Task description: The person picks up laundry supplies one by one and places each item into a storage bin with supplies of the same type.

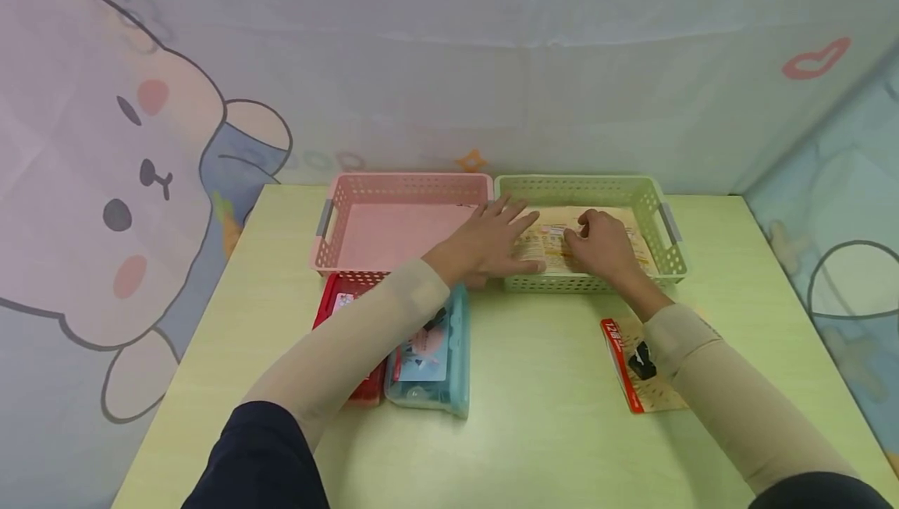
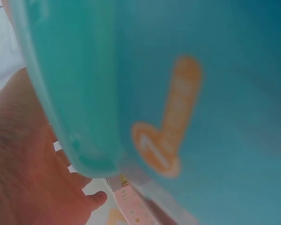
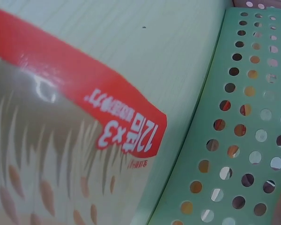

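Observation:
My left hand [image 1: 495, 242] reaches over the near left corner of the green basket [image 1: 583, 284], fingers straight and spread. In the left wrist view that hand [image 2: 42, 168] shows beside a blue box close to the camera. Inside the basket lies a flat beige printed packet [image 1: 551, 247]. Over its middle is my right hand [image 1: 605, 243], with loosely bent fingers and a gap between thumb and forefinger. Another packet [image 1: 621, 364], beige with a red strip, lies on the table under my right forearm; the right wrist view shows this packet [image 3: 79, 93] in front of the basket's holed wall [image 3: 225, 136].
A pink basket [image 1: 400, 236] stands left of the green one. In front of it, a red case [image 1: 365, 392] and a translucent blue case [image 1: 460, 353] lie side by side, partly under my left forearm. A printed curtain [image 1: 562, 80] hangs behind the table [image 1: 541, 400].

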Available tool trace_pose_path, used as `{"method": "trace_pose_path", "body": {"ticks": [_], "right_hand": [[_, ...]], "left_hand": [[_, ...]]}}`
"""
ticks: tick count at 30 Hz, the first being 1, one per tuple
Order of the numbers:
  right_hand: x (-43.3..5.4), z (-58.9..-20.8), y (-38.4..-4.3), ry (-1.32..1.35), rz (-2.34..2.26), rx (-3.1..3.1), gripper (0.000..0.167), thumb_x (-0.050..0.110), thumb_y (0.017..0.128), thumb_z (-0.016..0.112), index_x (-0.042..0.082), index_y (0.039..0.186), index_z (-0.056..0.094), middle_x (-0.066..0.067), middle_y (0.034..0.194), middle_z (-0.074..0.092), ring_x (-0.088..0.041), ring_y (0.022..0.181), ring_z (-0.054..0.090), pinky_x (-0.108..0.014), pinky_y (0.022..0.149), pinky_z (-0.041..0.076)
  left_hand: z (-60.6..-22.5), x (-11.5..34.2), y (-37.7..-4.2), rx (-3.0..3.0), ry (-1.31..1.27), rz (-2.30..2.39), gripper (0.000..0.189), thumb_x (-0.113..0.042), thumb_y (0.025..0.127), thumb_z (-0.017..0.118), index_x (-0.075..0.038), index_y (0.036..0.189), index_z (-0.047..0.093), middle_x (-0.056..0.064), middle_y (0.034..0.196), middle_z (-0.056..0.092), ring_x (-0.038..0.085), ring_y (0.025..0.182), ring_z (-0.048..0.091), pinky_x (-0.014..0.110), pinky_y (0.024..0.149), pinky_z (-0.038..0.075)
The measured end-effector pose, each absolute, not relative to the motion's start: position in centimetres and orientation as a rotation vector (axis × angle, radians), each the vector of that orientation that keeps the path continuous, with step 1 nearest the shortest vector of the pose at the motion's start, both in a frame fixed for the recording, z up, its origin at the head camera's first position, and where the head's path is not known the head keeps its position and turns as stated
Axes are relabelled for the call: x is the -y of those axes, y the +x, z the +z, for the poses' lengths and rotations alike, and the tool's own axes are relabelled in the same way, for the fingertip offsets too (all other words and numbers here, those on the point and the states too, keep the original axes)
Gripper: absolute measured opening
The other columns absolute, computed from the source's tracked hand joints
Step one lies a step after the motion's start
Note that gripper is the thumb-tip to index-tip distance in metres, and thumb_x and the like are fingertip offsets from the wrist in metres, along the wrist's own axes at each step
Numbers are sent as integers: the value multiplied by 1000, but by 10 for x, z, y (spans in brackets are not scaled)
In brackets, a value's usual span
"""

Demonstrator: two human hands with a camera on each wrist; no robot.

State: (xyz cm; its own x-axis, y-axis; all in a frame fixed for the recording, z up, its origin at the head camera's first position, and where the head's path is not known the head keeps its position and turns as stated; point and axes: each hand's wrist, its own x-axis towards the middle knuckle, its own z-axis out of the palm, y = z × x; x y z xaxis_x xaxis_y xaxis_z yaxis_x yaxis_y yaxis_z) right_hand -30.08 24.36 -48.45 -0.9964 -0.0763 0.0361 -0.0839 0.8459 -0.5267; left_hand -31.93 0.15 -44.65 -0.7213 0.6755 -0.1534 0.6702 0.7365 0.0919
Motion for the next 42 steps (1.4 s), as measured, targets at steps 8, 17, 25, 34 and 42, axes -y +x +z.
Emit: {"method": "trace_pose_path", "body": {"ticks": [8,17,25,34,42], "right_hand": [[-249,-482,-300,201,996,2931,52,31,109,55,-12,138,56,-28,118,65,-43,105,65,-59,88,54],[-254,-474,-297,167,1198,2891,47,34,111,54,-5,137,58,-26,124,64,-42,113,63,-58,97,51],[-256,-457,-292,221,1247,2912,50,34,110,56,-6,141,58,-26,126,65,-41,113,64,-57,94,53],[-263,-442,-275,520,950,2933,43,26,108,60,-10,132,61,-25,114,70,-38,101,68,-56,87,55],[-280,-422,-257,609,807,2890,40,27,108,63,-6,131,63,-22,120,70,-36,102,68,-54,84,55]], "left_hand": [[-446,-4,-320,-2726,1032,44,98,-83,99,37,-23,172,12,5,179,2,33,163,-5,57,129,9],[-447,-4,-319,-2706,1052,46,99,-84,98,36,-21,172,15,6,179,2,34,163,-3,57,129,10],[-447,-6,-320,-2713,1080,28,99,-85,97,35,-23,172,16,5,178,6,34,163,-1,57,129,10],[-445,-13,-313,-2680,1141,223,102,-88,94,40,-24,171,20,2,177,14,32,163,7,54,129,15],[-424,-23,-301,-2685,1207,270,100,-88,93,41,-25,170,25,2,176,19,31,163,11,52,129,17]]}}
